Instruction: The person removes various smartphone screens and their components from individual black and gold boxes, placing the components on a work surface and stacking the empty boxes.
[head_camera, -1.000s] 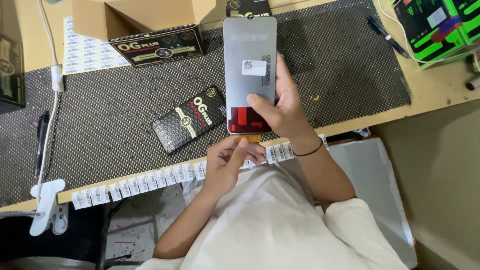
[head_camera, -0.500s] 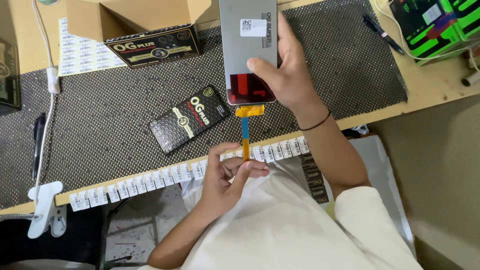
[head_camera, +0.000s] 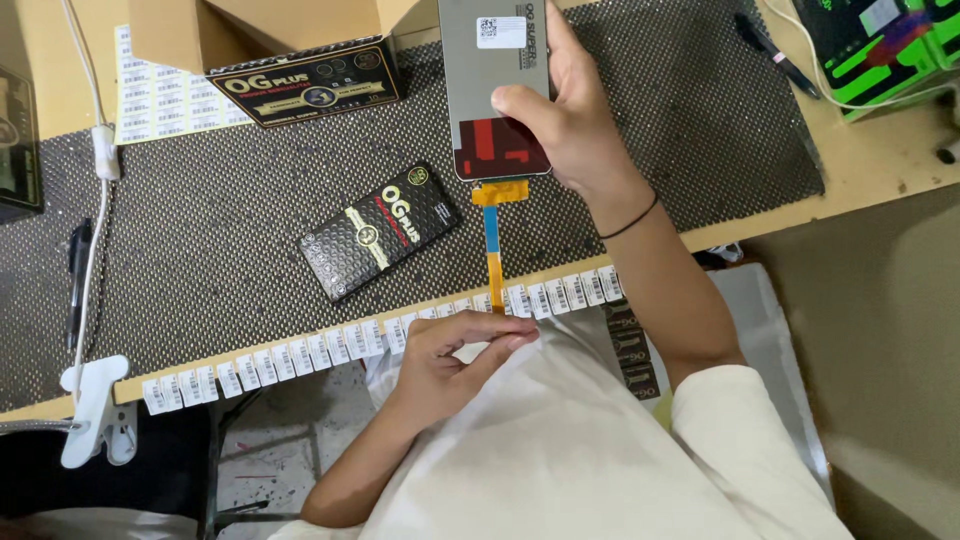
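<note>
While you look straight down at the workbench, your right hand (head_camera: 570, 130) grips a flat grey phone display panel (head_camera: 495, 70) over the dotted black mat (head_camera: 200, 260), thumb pressed across its lower face near a red patch and fingers wrapped behind its right edge. A thin orange and blue ribbon cable (head_camera: 492, 240) hangs from the panel's bottom edge, and its long axis runs toward your body, reaching the desk's near edge. Your left hand (head_camera: 450, 350) sits just below that edge, close against your white shirt, with the thumb and fingers pinched together; whether they pinch the cable's tip or one of the small labels cannot be told. The cable end lies just above and slightly right of those fingertips, so the left hand is the nearer one to it. A row of small barcode labels (head_camera: 350, 340) is stuck along the desk edge, passing right by the cable's end. On the mat to the left lies a black product box (head_camera: 380, 232), and farther back stands a longer black box (head_camera: 310, 82).
</note>
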